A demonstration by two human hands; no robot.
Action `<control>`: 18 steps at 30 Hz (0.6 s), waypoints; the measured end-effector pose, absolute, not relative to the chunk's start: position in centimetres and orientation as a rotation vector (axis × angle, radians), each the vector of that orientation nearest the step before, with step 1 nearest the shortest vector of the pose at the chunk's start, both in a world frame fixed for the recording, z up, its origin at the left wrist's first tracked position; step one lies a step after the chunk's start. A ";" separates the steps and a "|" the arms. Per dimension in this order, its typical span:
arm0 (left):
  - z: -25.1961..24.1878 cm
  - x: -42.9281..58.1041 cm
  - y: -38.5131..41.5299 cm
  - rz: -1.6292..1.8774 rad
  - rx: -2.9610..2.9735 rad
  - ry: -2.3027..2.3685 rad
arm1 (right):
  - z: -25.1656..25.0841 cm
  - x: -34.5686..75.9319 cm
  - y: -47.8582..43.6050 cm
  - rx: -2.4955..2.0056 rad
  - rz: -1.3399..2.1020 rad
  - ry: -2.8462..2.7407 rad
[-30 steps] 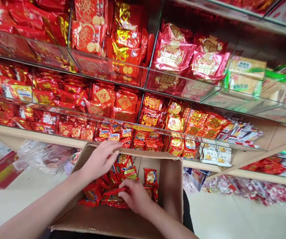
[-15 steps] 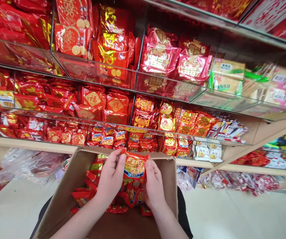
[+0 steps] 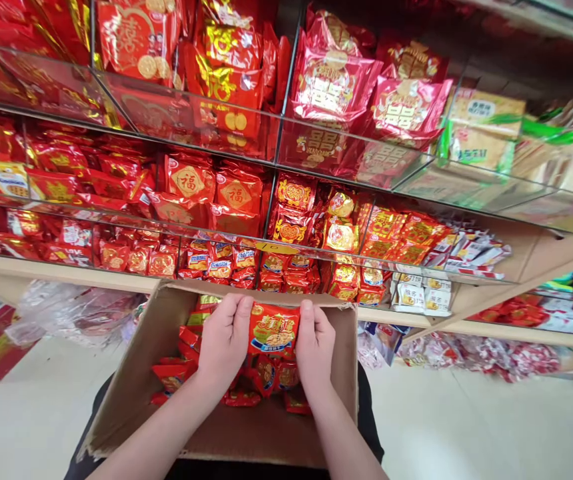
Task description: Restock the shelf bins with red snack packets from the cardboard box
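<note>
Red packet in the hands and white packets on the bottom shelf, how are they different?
Colour: the red packet is mostly red with gold printing; the white packets are mostly white.
Place: the red packet is pinched between the left hand and right hand, over the cardboard box; the white packets sit on the shelf, untouched.
Both are printed packets.
</note>
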State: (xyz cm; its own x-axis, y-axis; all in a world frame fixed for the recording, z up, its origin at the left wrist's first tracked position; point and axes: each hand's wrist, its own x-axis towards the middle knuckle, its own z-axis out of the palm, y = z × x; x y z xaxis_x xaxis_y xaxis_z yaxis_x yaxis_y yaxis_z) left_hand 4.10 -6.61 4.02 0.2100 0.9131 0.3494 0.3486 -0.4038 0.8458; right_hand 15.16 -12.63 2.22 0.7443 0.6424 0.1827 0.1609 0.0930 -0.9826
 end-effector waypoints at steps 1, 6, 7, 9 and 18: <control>3.9 4.2 -6.7 1.180 1.881 1.178 | 2.1 15.1 -12.6 -1.493 0.357 -0.691; 3.8 4.3 -6.8 1.198 1.908 1.165 | 1.4 15.2 -12.7 -1.633 0.155 -0.758; 3.8 4.3 -6.7 1.198 1.917 1.156 | 1.4 15.3 -12.7 -1.656 0.118 -0.783; 3.9 4.2 -6.5 1.195 1.931 1.140 | 1.5 15.5 -12.8 -1.685 0.066 -0.835; 2.8 4.0 -7.1 1.172 1.689 1.092 | 1.8 15.5 -13.7 -1.662 0.170 -0.848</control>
